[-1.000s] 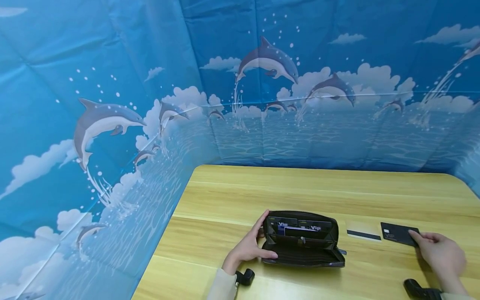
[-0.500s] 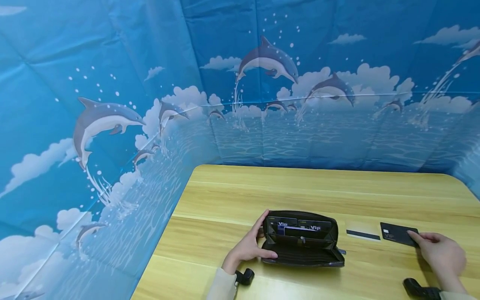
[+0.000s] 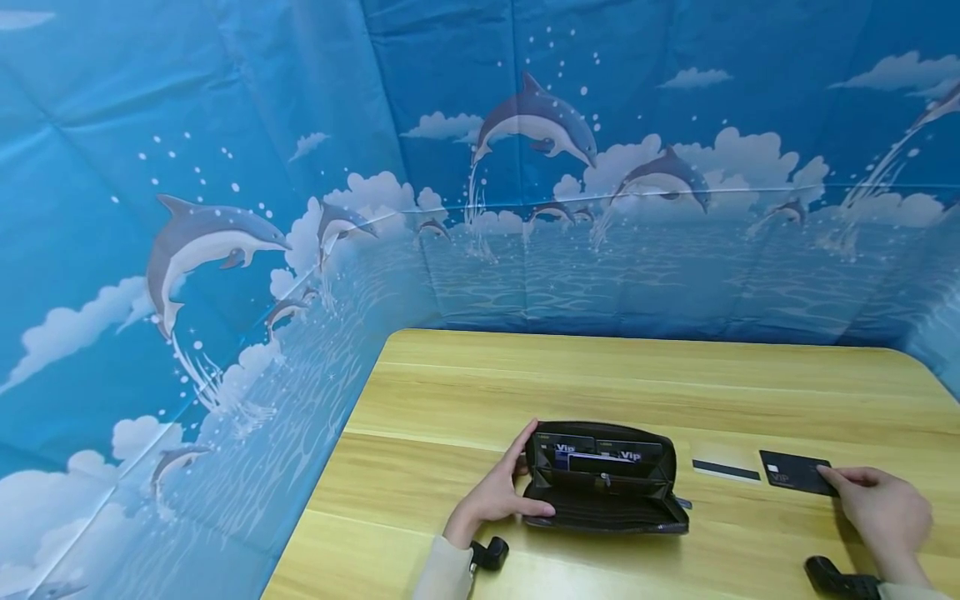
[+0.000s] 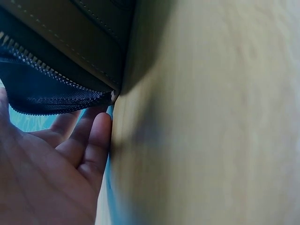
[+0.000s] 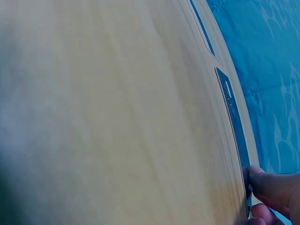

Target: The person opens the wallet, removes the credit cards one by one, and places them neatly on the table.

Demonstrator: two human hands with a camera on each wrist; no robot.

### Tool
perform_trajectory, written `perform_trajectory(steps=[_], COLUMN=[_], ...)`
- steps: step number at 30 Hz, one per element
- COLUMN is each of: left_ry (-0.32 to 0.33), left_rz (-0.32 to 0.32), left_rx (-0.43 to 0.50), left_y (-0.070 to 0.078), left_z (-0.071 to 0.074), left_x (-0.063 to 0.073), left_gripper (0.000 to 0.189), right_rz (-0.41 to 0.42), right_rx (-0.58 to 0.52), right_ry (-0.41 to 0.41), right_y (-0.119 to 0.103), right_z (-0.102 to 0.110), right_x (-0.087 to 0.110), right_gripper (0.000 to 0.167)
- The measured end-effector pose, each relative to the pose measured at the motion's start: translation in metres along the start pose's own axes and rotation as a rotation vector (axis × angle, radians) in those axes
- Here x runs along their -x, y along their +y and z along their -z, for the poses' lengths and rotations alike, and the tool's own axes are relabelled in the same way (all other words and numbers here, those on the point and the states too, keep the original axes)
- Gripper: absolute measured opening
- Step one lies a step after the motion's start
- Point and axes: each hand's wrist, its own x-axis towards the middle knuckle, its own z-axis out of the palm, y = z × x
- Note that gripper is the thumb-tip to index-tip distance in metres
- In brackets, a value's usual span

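A dark zip-around wallet (image 3: pixel 607 518) stands unzipped on the table, with cards marked "Vip" (image 3: pixel 632 456) in its back slots. My left hand (image 3: pixel 498 496) grips its left end, thumb on the lower flap and fingers behind the upright side. The left wrist view shows the zip teeth (image 4: pixel 56 75) close above the fingers. At the right, my right hand (image 3: pixel 885 504) pinches the right end of a black VIP card (image 3: pixel 795 472) between thumb and fingers, low over the table. A pale card with a black stripe (image 3: pixel 726 470) lies between wallet and black card.
The wood-grain table (image 3: pixel 600 375) has rounded far corners. A blue dolphin-print curtain (image 3: pixel 480 275) hangs behind it and along the left. Small black devices (image 3: pixel 491 554) are strapped to both wrists.
The black card has shifted slightly toward me and its angle has changed a little in the right hand's pinch. The left hand and wallet stay in place.
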Motion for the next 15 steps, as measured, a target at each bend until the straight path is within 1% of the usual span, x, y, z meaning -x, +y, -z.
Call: perform_trajectory(steps=[5, 10, 15], left_ry=[-0.004, -0.007, -0.005], left_rz=[-0.009, -0.024, -0.030], left_rx=[-0.006, 0.010, 0.003], left_y=[-0.0006, -0.0008, -0.0008], left_z=[0.0001, 0.0003, 0.0000], left_x=[0.0005, 0.0004, 0.0001], left_gripper=[0.115, 0.114, 0.114], right_rz=[0.005, 0.011, 0.002], right_rx=[0.003, 0.009, 0.021], right_ry=[0.000, -0.003, 0.002], right_y=[0.0018, 0.0019, -0.0002], right_z=[-0.0009, -0.0009, -0.0021], right_x=[0.0001, 0.0005, 0.0001], right_gripper=[0.037, 0.037, 0.036])
